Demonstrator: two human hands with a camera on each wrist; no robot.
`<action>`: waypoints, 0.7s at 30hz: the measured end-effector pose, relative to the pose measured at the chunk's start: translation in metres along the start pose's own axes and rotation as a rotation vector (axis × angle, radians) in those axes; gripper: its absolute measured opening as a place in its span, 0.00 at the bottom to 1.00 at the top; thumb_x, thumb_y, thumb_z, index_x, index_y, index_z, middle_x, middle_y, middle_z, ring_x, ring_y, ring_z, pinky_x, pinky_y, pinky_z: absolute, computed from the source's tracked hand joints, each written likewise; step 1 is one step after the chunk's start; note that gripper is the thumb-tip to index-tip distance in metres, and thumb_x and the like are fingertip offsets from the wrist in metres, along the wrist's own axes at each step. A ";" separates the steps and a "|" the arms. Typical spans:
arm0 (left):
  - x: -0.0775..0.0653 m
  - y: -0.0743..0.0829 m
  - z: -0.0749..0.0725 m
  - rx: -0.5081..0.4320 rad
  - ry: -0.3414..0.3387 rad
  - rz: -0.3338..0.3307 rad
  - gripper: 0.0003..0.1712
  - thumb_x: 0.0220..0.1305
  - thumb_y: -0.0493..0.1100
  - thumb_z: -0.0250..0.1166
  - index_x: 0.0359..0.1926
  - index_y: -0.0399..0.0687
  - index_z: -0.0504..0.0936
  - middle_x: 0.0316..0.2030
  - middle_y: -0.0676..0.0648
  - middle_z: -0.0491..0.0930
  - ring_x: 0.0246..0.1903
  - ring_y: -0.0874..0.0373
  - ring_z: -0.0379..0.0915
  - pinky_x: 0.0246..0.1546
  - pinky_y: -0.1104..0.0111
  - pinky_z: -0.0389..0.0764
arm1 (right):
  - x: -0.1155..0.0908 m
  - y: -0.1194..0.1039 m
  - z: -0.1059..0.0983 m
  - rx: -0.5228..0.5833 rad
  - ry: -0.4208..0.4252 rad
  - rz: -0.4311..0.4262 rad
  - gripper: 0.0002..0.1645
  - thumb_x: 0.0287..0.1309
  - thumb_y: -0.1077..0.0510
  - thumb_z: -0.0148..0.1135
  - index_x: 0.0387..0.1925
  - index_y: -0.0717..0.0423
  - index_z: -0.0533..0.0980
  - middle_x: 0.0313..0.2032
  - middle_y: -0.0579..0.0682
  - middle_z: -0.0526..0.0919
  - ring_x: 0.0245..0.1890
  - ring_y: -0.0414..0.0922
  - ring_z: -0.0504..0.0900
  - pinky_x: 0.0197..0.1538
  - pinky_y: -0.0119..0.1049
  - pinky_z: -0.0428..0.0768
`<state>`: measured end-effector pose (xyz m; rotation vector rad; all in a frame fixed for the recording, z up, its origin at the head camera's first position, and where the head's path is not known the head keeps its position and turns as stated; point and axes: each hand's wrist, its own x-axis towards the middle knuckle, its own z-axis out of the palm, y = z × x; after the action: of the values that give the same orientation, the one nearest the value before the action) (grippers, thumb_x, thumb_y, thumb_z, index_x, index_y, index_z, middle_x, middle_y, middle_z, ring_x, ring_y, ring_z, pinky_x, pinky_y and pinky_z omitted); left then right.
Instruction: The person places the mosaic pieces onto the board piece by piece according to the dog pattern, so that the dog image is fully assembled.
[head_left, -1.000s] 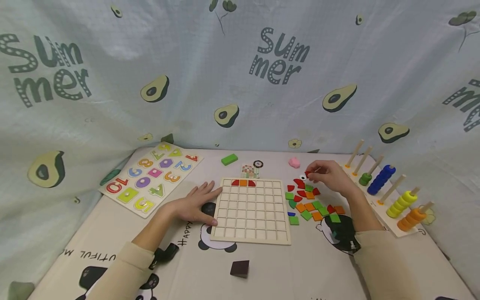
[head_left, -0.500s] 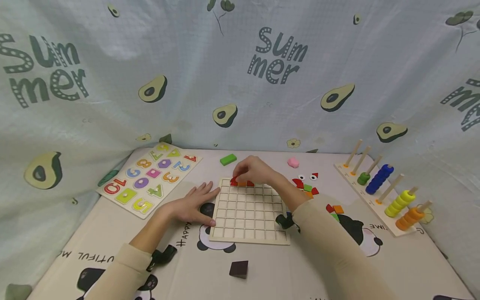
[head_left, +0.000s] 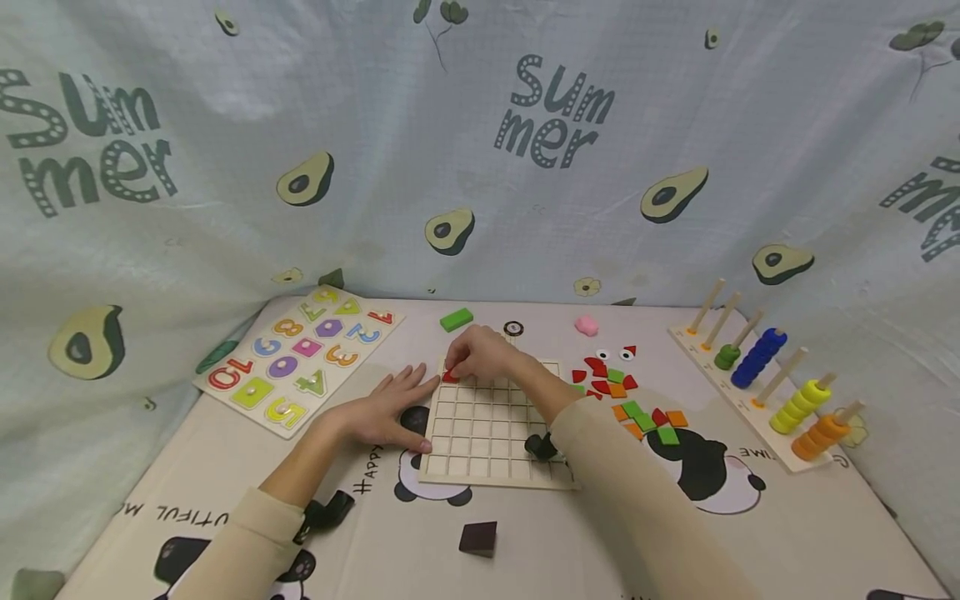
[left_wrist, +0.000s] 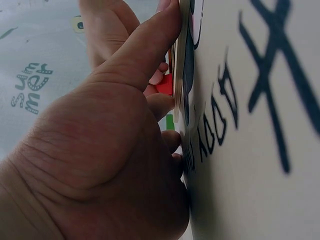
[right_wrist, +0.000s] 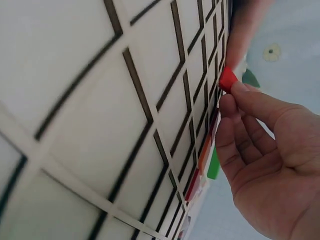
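Note:
My right hand [head_left: 480, 354] pinches a red quarter-circle tile [right_wrist: 227, 80] between thumb and fingertips, over the far left corner of the wooden grid board [head_left: 495, 433]. In the head view that tile [head_left: 450, 377] shows at the second row of cells, by the left rim. The top-row red and orange pieces are mostly hidden behind the hand there; the right wrist view shows an orange tile [right_wrist: 205, 150] along that edge. My left hand [head_left: 386, 410] lies flat on the cloth with fingers spread, its thumb and index fingertip at the board's left side.
Loose red, green and orange tiles [head_left: 643, 421] lie right of the board. Farther right stands a peg stacker [head_left: 765, 400] with colored rings. A number puzzle [head_left: 300, 358] is at the left, a green block [head_left: 456, 319] behind, and a dark wedge [head_left: 478, 538] in front.
My right hand picked up a red tile from the loose pile, carried it left to the board, then shifted slightly nearer and left along it. The left hand has stayed in place.

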<state>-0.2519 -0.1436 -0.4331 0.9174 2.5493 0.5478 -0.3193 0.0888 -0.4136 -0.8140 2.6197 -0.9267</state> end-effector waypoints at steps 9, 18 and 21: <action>-0.001 0.000 -0.001 -0.003 0.005 0.013 0.61 0.49 0.71 0.66 0.76 0.56 0.46 0.76 0.42 0.34 0.74 0.44 0.24 0.71 0.47 0.31 | 0.001 -0.002 0.004 -0.090 -0.039 -0.016 0.05 0.54 0.64 0.68 0.31 0.50 0.85 0.27 0.42 0.84 0.27 0.36 0.77 0.31 0.28 0.76; 0.001 -0.001 0.000 -0.008 0.010 0.011 0.62 0.49 0.71 0.67 0.76 0.56 0.46 0.76 0.42 0.34 0.74 0.44 0.24 0.71 0.46 0.31 | -0.002 -0.002 0.002 -0.193 -0.019 -0.039 0.09 0.53 0.62 0.68 0.37 0.49 0.87 0.29 0.40 0.85 0.28 0.35 0.78 0.33 0.28 0.76; 0.001 0.000 0.001 -0.005 0.009 0.006 0.62 0.48 0.72 0.67 0.76 0.57 0.46 0.76 0.43 0.34 0.74 0.44 0.24 0.71 0.47 0.31 | -0.012 0.000 -0.008 -0.154 0.014 -0.083 0.12 0.54 0.62 0.67 0.42 0.52 0.85 0.32 0.43 0.85 0.30 0.37 0.78 0.34 0.29 0.77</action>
<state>-0.2525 -0.1430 -0.4343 0.9234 2.5533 0.5607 -0.3126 0.0998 -0.4075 -0.9629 2.7141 -0.7610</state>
